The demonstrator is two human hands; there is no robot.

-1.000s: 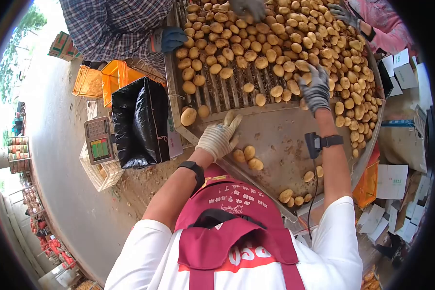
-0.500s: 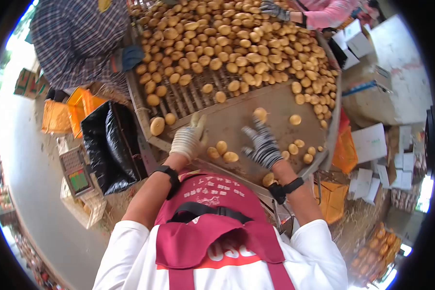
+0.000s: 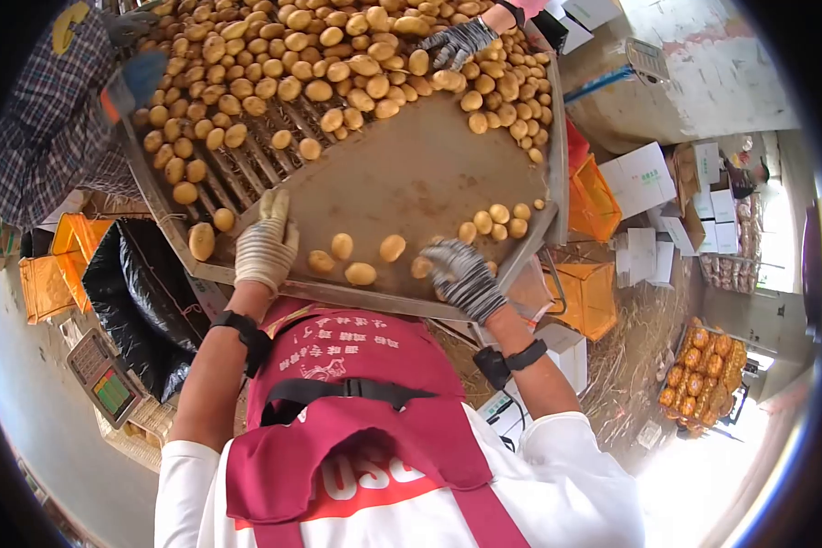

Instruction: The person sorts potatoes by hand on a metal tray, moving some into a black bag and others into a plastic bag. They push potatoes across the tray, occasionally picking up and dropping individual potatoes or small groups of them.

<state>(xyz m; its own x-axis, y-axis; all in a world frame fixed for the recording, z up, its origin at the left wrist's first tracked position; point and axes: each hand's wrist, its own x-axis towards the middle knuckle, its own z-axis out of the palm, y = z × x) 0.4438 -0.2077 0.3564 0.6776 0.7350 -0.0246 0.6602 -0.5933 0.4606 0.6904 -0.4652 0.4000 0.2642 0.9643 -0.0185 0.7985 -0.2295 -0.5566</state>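
Head view, and at far left there's a plaid sleeve (image 3: 59, 114) with a blurred blue glove (image 3: 142, 78) by the tray's edge. Below it, a black liner (image 3: 137, 301) bulges beside a scale (image 3: 105, 376). Now the left hand (image 3: 267, 239), in its pale glove: open, fingers out straight, on the near side of the metal tray (image 3: 411, 173), nothing seen in its grasp. Just right of it lie four loose potatoes (image 3: 361, 274). Beyond, the big heap (image 3: 338, 68) spreads over the slats (image 3: 247, 169), a co-worker's striped glove (image 3: 458, 43) on it. Here's the right hand (image 3: 464, 274), striped glove, half open, fingers curved at one potato (image 3: 421, 267); whether it grips, can't tell! A small cluster (image 3: 500, 222) sits just beyond, and orange crates (image 3: 583, 297) stand at right.
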